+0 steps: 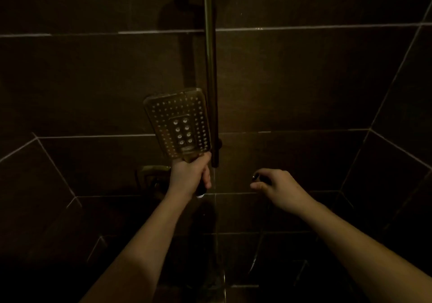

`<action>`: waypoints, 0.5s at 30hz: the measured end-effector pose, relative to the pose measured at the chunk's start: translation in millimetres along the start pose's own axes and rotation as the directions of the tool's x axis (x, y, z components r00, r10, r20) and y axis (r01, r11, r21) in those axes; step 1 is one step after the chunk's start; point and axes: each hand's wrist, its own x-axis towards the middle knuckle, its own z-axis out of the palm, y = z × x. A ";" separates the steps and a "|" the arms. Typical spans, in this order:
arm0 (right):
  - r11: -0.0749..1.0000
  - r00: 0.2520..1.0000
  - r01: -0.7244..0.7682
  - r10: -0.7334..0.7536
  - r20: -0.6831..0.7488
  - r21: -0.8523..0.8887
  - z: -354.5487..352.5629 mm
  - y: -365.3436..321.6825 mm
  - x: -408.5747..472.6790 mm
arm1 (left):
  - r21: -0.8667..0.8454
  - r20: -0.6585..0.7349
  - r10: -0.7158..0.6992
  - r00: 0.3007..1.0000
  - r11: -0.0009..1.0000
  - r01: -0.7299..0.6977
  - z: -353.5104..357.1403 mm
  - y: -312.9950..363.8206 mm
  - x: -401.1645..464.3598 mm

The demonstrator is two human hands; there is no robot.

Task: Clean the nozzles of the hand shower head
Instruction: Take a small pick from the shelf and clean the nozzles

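Note:
The scene is dim. The hand shower head (178, 125) is rectangular, its nozzle face turned toward me, with rows of small nozzles and a centre block of larger ones. My left hand (190, 174) is wrapped around its handle just below the head and holds it upright in front of the wall. My right hand (278, 189) is to the right at about the same height, fingers curled around a small dark object (258, 177) with a shiny tip; I cannot tell what it is.
A vertical metal shower rail (210, 68) runs down the dark tiled wall right beside the head. A metal tap fitting (153, 174) sits on the wall left of my left hand. A hose (254, 258) hangs low at centre right.

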 end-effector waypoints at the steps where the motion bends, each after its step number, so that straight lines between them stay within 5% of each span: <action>1: 0.999 0.999 0.012 -0.010 -0.040 0.044 -3.1 1.7 2.0 | 0.012 0.012 -0.001 1.000 1.000 0.001 -1.7 1.5 2.1; 15: 0.969 0.967 0.183 -0.147 -0.208 0.166 -117.8 -78.0 53.9 | 0.021 0.024 0.077 0.997 0.997 -0.077 4.0 111.3 50.5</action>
